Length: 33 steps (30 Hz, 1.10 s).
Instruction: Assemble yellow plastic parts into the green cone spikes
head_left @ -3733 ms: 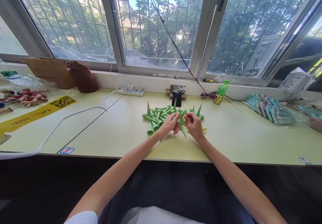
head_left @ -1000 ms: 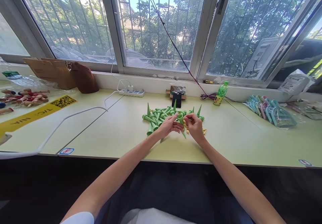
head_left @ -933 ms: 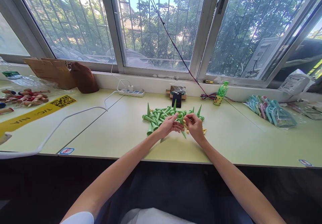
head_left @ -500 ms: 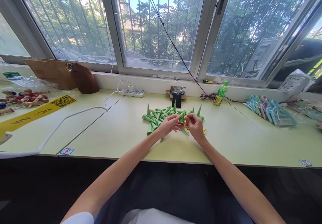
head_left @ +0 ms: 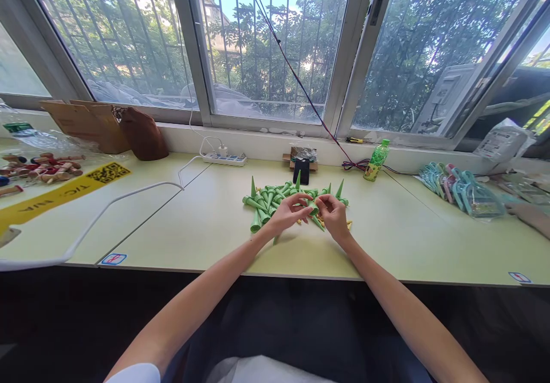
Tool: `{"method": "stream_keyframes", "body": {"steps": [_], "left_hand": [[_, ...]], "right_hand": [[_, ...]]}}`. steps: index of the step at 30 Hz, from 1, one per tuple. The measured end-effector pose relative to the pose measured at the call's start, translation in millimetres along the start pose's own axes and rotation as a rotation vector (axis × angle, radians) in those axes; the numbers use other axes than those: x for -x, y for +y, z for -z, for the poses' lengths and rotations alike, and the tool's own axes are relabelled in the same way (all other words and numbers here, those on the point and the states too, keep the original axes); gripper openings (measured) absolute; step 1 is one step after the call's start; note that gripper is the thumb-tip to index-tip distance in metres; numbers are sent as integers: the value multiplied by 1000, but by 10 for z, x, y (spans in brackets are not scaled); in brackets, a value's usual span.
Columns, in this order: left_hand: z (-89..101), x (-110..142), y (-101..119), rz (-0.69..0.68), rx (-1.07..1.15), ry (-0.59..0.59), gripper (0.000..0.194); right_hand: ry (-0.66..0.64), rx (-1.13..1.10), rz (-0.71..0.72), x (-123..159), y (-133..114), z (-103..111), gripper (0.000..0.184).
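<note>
Clock refs taken from the held cone, 12 = toward the window.

Left hand (head_left: pixel 290 212): grasping a light-green, tapered hollow cone (head_left: pixel 313 208), thumb and fingers around its near-left side. Cone is up off the table, between the two hands, wide end roughly toward the camera. Right hand (head_left: pixel 334 215): thumb and index pinched together against the cone's right edge. Can't tell if they grip the rim or some small part; fingertips cover it.

Pile of light-green plastic cones (head_left: pixel 267 195) on the pale yellow-green tabletop (head_left: pixel 387 245), spread from 9 round to 2. Most lie on their sides, a few stand point up. One loose green cone (head_left: pixel 318 223) lies tip toward the camera at about 5, just below the hands. Small yellow pieces (head_left: pixel 349 224) at 4, near the right hand, partly hidden by it.

Further out: black rectangular phone (head_left: pixel 301 171) near 12, leaning on a small brown cardboard box with clear plastic (head_left: pixel 315 166). Green-capped green bottle (head_left: pixel 377 160) at 2, upright. White power strip (head_left: pixel 234 160) at 10. Brown soft bag (head_left: pixel 144 136) between 9 and 10, well apart. Plastic-wrapped blue and pink items (head_left: pixel 466 191) at 3, also well apart.
</note>
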<state>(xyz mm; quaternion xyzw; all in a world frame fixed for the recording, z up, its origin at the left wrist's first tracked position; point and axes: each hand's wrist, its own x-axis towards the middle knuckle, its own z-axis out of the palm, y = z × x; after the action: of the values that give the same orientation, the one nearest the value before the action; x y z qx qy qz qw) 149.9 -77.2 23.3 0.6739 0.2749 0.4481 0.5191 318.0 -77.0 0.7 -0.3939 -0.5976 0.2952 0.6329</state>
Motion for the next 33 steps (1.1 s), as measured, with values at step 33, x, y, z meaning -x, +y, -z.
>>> {"method": "stream_keyframes", "body": {"steps": [33], "left_hand": [[-94, -37, -131, -174, -466, 140, 32]], "right_hand": [[135, -80, -58, -48, 11, 21, 36]]}}
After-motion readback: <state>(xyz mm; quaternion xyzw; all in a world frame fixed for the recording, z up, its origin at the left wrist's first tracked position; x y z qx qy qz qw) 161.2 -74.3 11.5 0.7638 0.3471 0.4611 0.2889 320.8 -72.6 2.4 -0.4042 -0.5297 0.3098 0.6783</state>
